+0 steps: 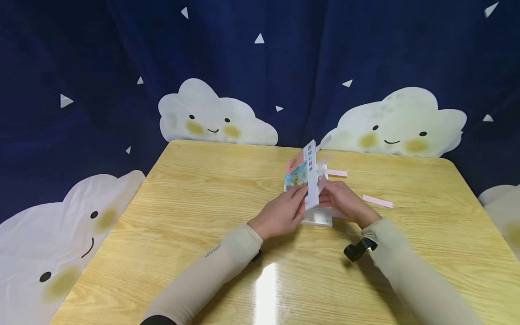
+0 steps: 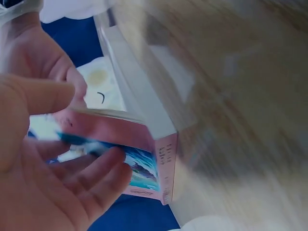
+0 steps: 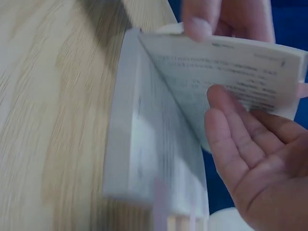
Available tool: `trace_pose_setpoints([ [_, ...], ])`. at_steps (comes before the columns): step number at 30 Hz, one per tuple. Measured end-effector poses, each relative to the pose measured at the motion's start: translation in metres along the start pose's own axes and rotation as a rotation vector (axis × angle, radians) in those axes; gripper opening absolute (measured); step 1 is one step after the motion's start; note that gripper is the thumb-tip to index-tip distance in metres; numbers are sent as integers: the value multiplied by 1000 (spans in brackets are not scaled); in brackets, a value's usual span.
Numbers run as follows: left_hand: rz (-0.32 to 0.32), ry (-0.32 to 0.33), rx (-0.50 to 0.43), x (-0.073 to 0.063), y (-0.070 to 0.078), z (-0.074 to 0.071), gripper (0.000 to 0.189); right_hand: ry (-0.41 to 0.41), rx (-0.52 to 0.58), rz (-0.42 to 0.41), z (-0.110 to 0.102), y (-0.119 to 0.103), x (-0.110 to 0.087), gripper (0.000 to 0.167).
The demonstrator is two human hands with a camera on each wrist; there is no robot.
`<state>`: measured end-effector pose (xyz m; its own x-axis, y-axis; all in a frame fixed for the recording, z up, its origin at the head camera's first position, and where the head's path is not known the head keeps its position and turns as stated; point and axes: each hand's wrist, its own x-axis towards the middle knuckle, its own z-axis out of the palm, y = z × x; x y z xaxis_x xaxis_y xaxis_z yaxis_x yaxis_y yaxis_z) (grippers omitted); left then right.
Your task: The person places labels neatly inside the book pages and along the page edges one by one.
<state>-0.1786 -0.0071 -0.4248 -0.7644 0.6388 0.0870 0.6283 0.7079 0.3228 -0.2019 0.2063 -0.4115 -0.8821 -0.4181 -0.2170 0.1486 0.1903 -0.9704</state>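
Note:
A paperback book (image 1: 298,174) with a pink cover and a blue picture stands partly open over the table. My left hand (image 1: 282,212) holds its raised front part, thumb at the page edge and fingers on the cover (image 2: 142,169). Inside the opening is my right hand (image 1: 343,201); its loosely extended fingers (image 3: 226,134) touch the printed page (image 3: 192,72), without gripping it. The thicker page block (image 3: 156,139) lies lower, against the table. A pink paper strip (image 1: 336,173) sticks out to the right of the book.
Another pink strip (image 1: 378,201) lies on the wooden table (image 1: 203,189) right of the book. A dark blue curtain (image 1: 252,63) with clouds hangs behind the table's far edge. A black wrist device (image 1: 359,249) sits beneath my right sleeve.

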Motion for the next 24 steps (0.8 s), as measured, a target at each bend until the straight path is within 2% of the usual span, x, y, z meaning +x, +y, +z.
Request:
trace_pose_setpoints([
  [6, -8, -196, 100, -1, -3, 2, 71, 5, 15, 117, -19, 6, -12, 63],
  [11, 1, -261, 147, -4, -7, 3, 71, -12, -34, 112, -30, 14, -16, 74],
  [18, -37, -343, 158, -2, -11, 1, 66, 60, -130, 206, -36, 22, -18, 62],
  [21, -40, -341, 187, 2, -11, 0, 60, 112, -295, 207, -35, 21, -21, 54],
  [24, -24, -315, 241, 5, -10, 1, 53, 229, -603, 95, -30, 19, -26, 45],
])
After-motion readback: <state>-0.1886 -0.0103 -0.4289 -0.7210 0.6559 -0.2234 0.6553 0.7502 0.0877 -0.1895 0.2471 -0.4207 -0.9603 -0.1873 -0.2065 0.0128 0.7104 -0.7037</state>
